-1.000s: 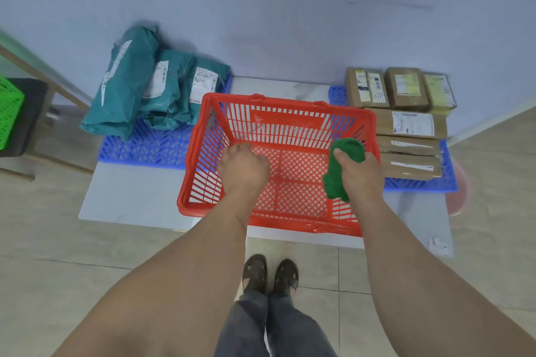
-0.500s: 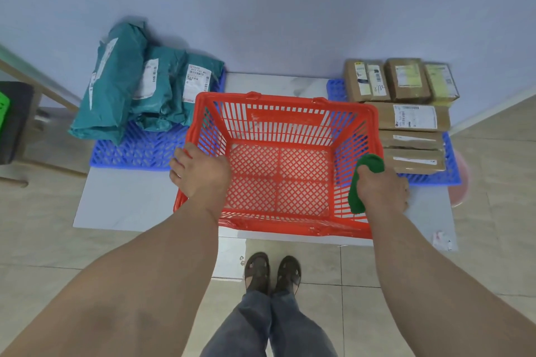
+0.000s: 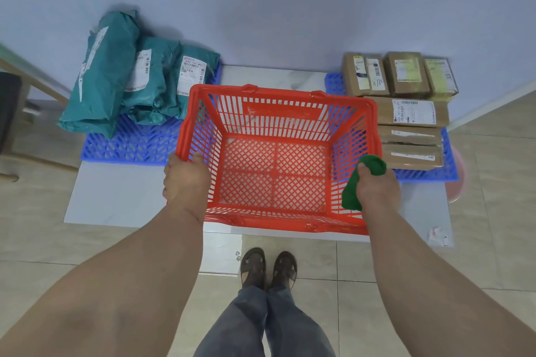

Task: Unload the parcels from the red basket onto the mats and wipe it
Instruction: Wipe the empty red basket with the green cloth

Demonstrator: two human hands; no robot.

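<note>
The red basket (image 3: 278, 113) stands on a white floor panel with nothing inside it. My left hand (image 3: 185, 180) grips its near left rim. My right hand (image 3: 377, 187) is shut on a green cloth (image 3: 355, 191) and presses it against the basket's right wall near the rim. Teal bag parcels (image 3: 116, 78) lie on the left blue mat (image 3: 130, 145). Brown cardboard parcels (image 3: 406, 113) are stacked on the right blue mat (image 3: 420, 175).
A pale wall runs behind the mats. A wooden frame and a dark object (image 3: 8, 113) stand at the far left. My feet (image 3: 268, 266) are on the tiled floor just before the white panel (image 3: 116, 194). A small paper scrap (image 3: 438, 236) lies at the panel's right corner.
My left hand left the basket's inside and took hold of the left rim. My right hand carried the cloth from inside the basket to its right wall.
</note>
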